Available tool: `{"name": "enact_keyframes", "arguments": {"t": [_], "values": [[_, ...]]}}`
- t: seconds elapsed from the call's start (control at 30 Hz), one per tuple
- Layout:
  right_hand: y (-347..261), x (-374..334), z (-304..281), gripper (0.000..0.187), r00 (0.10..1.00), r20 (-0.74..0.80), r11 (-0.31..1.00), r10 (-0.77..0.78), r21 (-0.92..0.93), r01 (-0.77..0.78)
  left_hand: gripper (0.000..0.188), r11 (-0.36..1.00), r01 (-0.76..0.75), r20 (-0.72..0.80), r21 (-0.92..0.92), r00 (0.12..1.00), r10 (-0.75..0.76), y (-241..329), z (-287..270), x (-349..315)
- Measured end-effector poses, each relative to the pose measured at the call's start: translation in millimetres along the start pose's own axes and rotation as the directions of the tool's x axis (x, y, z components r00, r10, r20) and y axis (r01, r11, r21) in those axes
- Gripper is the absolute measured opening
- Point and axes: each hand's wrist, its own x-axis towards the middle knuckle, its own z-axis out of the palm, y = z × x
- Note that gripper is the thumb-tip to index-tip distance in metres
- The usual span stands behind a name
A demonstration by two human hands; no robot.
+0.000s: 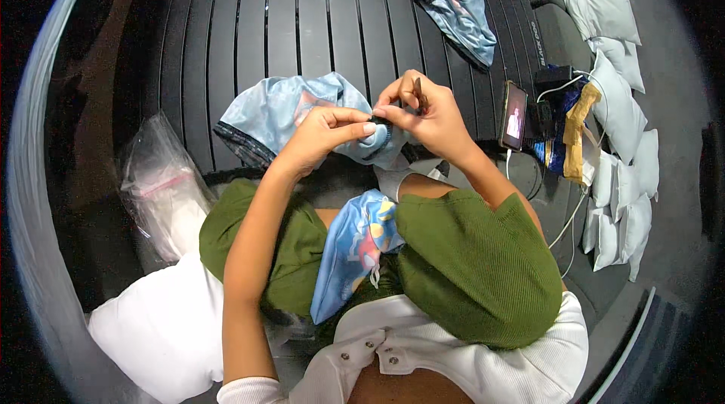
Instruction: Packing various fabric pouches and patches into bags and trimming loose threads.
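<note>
A light blue satiny cloth piece [260, 106] with dark gathered trim lies bunched at the near edge of the slatted black table. Thumb and fingers of my left hand [321, 136] are closed on its gathered right end. My right hand [430, 113] meets it there, thumb and forefinger pinched together at the dark trim. A small brown pointed tool [420, 93] sticks up from the right hand's curled fingers; its exact kind is unclear. What lies between the fingertips is too small to make out. On my lap rests a printed blue cloth pouch [351, 253] with a white cord.
Another light blue cloth piece with dark trim [461, 11] lies at the table's far right. A lit phone [513, 115] with a white cable stands beside a blue-and-yellow packet [578, 136]. A clear plastic bag [162, 185] and white pillow [162, 321] are left; pale cushions [600, 11] line the right.
</note>
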Motion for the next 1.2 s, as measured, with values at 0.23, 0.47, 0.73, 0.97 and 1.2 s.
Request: {"name": "enact_keyframes", "arguments": {"t": [0.23,0.47,0.73,0.97,1.2], "values": [[-1,-2,0,0.035,0.996,-0.054,0.992,-0.064,-0.115,0.058,0.02,1.0,-0.001,-0.003,0.019,1.0,0.001,-3,0,2],[3,-3,5,0.035,0.996,-0.083,0.999,-0.032,-0.026,0.03,0.024,0.996,-0.082,-0.061,0.034,0.995,0.084,-2,4,1],[0,-2,3,0.035,0.998,-0.057,0.993,0.019,0.117,-0.012,0.029,0.998,-0.046,-0.039,0.054,0.998,0.048,4,4,-1],[-4,-2,3,0.036,0.997,-0.055,0.987,0.05,0.154,-0.04,0.03,0.973,-0.142,-0.026,0.182,0.988,0.149,1,3,1],[2,0,1,0.035,0.991,-0.058,0.894,0.123,0.439,-0.085,0.029,0.948,-0.187,-0.034,0.258,0.979,0.203,-5,2,4]]}}
